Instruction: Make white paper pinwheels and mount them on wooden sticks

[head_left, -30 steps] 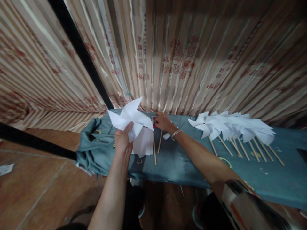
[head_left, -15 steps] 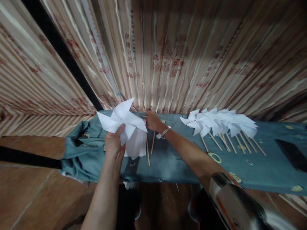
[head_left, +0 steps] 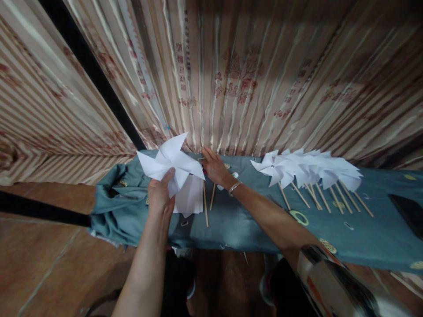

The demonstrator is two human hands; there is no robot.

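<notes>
Between its thumb and fingers, my left hand (head_left: 160,193) grips a white paper pinwheel (head_left: 175,160) without a stick, its curved blades facing up. Below the pinwheel lie white paper sheets (head_left: 190,200), partly covered by it. My right hand (head_left: 214,168) reaches to the back edge of the table, fingers stretched out and the thumb apart. Small dark and reddish items by its fingertips are too small to make out. Two thin wooden sticks (head_left: 205,204) lie between the sheets and my right wrist.
A row of overlapping finished pinwheels (head_left: 307,169) on sticks lies to the right. In front of them is a pale green ring (head_left: 299,218); a dark phone-like slab (head_left: 408,213) lies farther right. A teal cloth (head_left: 244,229) covers the narrow table, with a striped curtain (head_left: 224,88) behind.
My right hand has stayed at the back edge, its fingers now more stretched out. The pinwheel remains in my left hand. The whole view has shifted slightly.
</notes>
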